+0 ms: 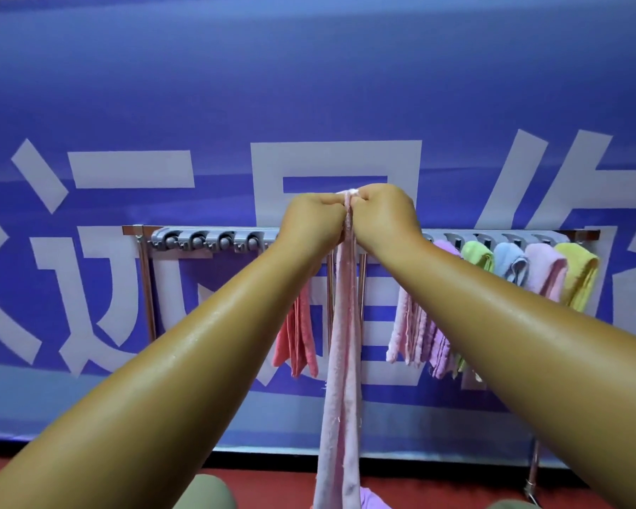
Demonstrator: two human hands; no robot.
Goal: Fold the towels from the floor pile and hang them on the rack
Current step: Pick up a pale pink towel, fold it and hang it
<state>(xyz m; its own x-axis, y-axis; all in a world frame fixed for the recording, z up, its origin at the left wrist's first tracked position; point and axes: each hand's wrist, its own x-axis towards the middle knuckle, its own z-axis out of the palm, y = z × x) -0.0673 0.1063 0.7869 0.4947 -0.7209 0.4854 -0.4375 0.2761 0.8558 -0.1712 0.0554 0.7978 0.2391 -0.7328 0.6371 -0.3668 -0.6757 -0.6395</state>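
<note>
Mid-fold: left hand [314, 218] and right hand [382, 214] pinch long pale-pink terry towel [342, 325]. Pastel hung towels [546, 270] fill right of grey clip rack [217, 234]; left clips [197, 242] free.

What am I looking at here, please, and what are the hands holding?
No machine here: a person works with bare hands, and the single picture comes from a camera worn on the head, looking along both arms. The left hand and right hand, side by side, both grip the top of a long pale pink towel that hangs towards the red floor. Behind it stands a metal rack with grey clips, before a blue banner. Towels hang on it, from a coral towel near the middle to a yellow towel at the right end.
</note>
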